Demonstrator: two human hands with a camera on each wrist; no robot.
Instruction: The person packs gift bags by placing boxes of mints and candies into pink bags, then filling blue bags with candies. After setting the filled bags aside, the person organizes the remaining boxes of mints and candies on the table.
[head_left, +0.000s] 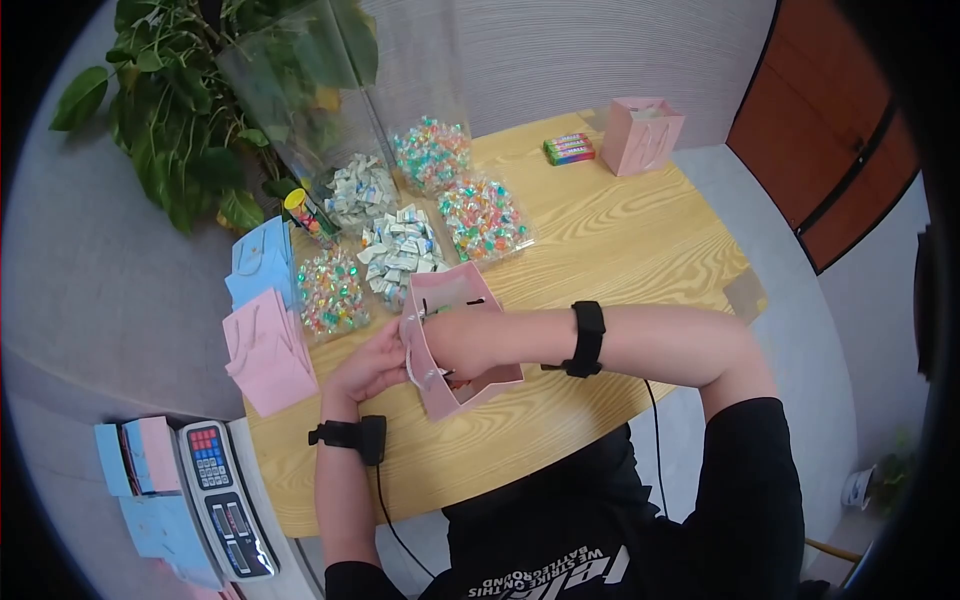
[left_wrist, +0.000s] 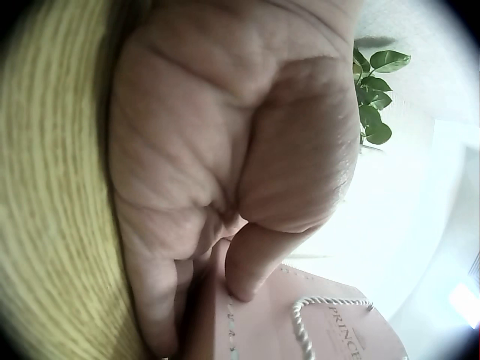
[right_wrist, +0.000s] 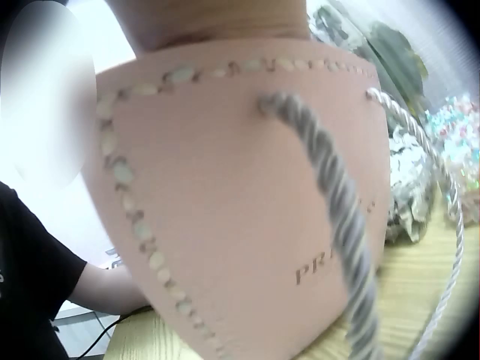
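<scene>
Pink bag (right_wrist: 202,187) pinched in left grip (head_left: 368,366), around right grip (head_left: 460,342) (fingers hidden inside, hold impossible to tell)

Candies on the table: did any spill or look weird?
Nothing stands out: the colourful candies sit in neat groups, and I see none scattered across the table. Inside the pink bag, I can't tell.

Black wrist straps (head_left: 588,338) with cables (head_left: 656,415) accompany a white-lettered black T-shirt (head_left: 660,552).

Wood tbl (head_left: 610,240) w/ clear candy trays (head_left: 510,254), pink bags (head_left: 440,400), blue bags (head_left: 262,255) & colorful pkgs (head_left: 569,149).
</scene>
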